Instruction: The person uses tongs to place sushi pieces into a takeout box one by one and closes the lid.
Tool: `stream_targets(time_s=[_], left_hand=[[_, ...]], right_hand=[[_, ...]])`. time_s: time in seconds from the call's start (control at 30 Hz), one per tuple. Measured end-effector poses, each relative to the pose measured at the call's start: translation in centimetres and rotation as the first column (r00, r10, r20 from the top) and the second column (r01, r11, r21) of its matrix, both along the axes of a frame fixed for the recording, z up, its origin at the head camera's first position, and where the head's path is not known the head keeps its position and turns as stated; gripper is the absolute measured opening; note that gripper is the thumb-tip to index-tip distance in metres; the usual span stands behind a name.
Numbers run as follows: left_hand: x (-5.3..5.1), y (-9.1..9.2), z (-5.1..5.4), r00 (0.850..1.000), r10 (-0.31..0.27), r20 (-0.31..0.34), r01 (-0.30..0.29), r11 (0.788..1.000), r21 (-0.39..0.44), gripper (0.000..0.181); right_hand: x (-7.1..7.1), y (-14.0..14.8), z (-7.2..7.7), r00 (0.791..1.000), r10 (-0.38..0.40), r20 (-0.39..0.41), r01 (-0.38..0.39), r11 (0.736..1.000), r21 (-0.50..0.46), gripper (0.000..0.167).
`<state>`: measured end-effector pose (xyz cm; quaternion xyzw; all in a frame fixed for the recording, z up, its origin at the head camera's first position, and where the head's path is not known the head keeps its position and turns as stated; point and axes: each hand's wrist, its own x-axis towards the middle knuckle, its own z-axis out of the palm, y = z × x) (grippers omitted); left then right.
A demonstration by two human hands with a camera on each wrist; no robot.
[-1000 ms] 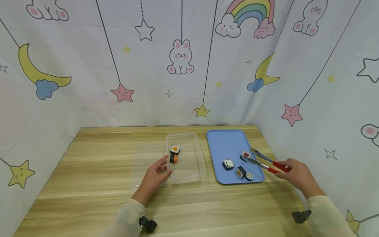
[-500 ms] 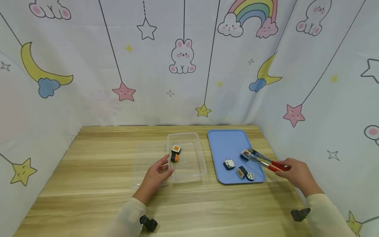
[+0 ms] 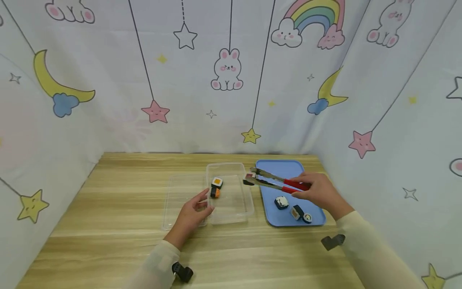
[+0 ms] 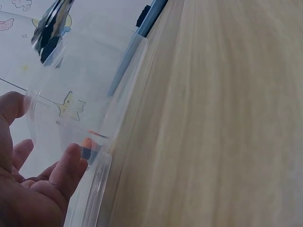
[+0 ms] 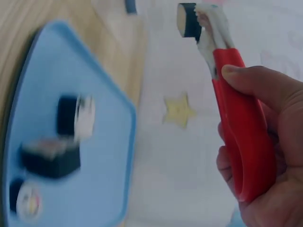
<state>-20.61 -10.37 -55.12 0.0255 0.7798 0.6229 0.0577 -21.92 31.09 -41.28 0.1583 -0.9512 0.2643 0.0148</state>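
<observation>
My right hand (image 3: 320, 192) grips a pair of red-handled metal tongs (image 3: 296, 185). A sushi roll piece (image 3: 248, 179) with a dark wrap and red centre is pinched in their tips, above the right rim of a clear plastic box (image 3: 231, 218). The right wrist view shows this held piece (image 5: 187, 21) from its pale side. At the box's left wall rests my left hand (image 3: 193, 211), fingertips touching it, fingers loosely bent. Inside the box lie an orange-centred roll (image 3: 217, 182) and an orange-topped piece (image 3: 215, 192), side by side at the left.
On the blue tray (image 3: 278, 168) at the right sit a white-topped roll (image 3: 281, 202), a brown-faced piece (image 3: 297, 212) and a small round roll (image 3: 307, 218). A clear lid (image 3: 177, 202) lies left of the box. A patterned curtain (image 3: 180, 132) hangs behind the wooden table (image 3: 126, 192).
The tongs have lifted the red-centred roll off the tray, and my right hand has carried it left to the box's edge. My left hand stays at the box.
</observation>
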Motion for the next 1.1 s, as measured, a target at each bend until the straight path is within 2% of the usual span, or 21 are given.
stream_targets(time_s=[0.1, 0.2, 0.37, 0.6, 0.83, 0.97, 1.1], left_hand=[[0.2, 0.1, 0.0, 1.0, 0.008, 0.002, -0.008, 1.0, -0.005, 0.067], [0.2, 0.1, 0.3, 1.0, 0.007, -0.006, -0.007, 1.0, -0.005, 0.067], [0.1, 0.2, 0.3, 1.0, 0.004, -0.019, -0.004, 1.0, 0.006, 0.067], [0.1, 0.1, 0.1, 1.0, 0.004, -0.029, -0.004, 1.0, 0.01, 0.067], [0.1, -0.1, 0.3, 1.0, 0.004, -0.024, -0.004, 1.0, 0.012, 0.067], [0.2, -0.1, 0.2, 1.0, -0.006, -0.025, 0.007, 1.0, 0.023, 0.067], [0.2, 0.0, 0.3, 1.0, -0.001, -0.028, 0.001, 1.0, 0.004, 0.067]], right_hand=[[-1.0, -3.7, -0.4, 0.992, 0.123, 0.008, -0.124, 0.992, 0.04, 0.039], [-2.1, -6.4, -1.1, 0.973, 0.23, 0.028, -0.232, 0.969, 0.089, 0.037], [-3.4, -9.2, -2.1, 0.952, 0.295, 0.077, -0.303, 0.94, 0.154, 0.033], [-4.2, -10.7, -1.9, 0.941, 0.324, 0.097, -0.337, 0.921, 0.195, 0.032], [-4.1, -10.8, -1.6, 0.941, 0.316, 0.117, -0.335, 0.919, 0.209, 0.033], [-3.8, -9.7, -1.6, 0.953, 0.288, 0.097, -0.302, 0.937, 0.177, 0.037], [-3.1, -6.8, -0.5, 0.976, 0.215, 0.028, -0.216, 0.967, 0.134, 0.044]])
